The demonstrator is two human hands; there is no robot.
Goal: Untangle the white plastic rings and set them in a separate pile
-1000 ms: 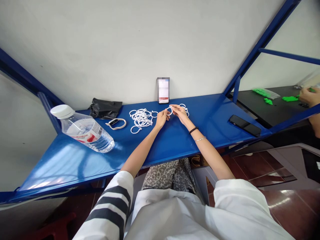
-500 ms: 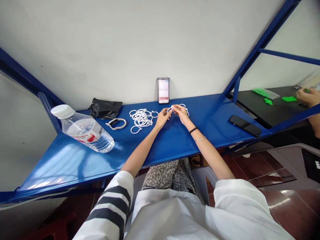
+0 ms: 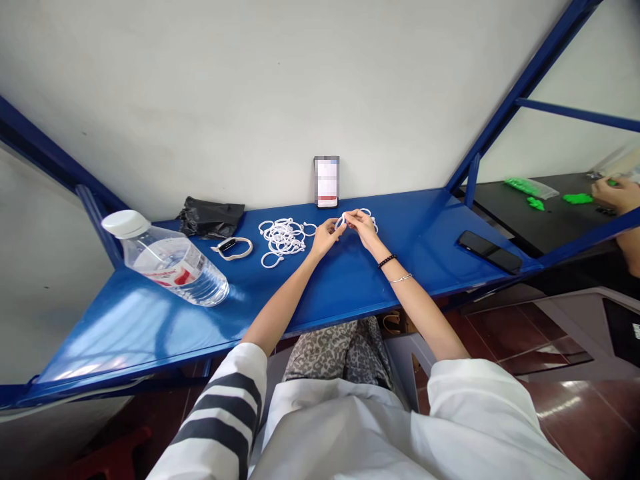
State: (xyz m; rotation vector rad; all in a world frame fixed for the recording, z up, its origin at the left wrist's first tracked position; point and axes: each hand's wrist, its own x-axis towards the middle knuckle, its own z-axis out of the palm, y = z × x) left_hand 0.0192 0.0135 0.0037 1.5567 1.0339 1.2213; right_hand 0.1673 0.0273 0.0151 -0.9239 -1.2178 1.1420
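Observation:
Just above the blue table, my left hand [image 3: 327, 238] and my right hand [image 3: 361, 225] meet around one white ring [image 3: 339, 223]. The fingers of each hand pinch it, the left from its left side and the right near its top. Part of the ring is hidden by my fingers. To the left lies a pile of white rings [image 3: 284, 237], several with a small knob on the rim. More white rings [image 3: 369, 215] show behind my right hand, partly covered by it.
A water bottle [image 3: 173, 263] stands at the left, beside a wristband [image 3: 235, 249] and a black plastic bag [image 3: 213, 217]. One phone [image 3: 327, 181] leans on the wall; another phone [image 3: 489, 251] lies at the right. Another person's hand [image 3: 617, 193] is near green pieces [image 3: 577, 199].
The white ring has turned slightly between my fingers, and my left thumb and fingers have closed in on it. Everything else on the table stays in place.

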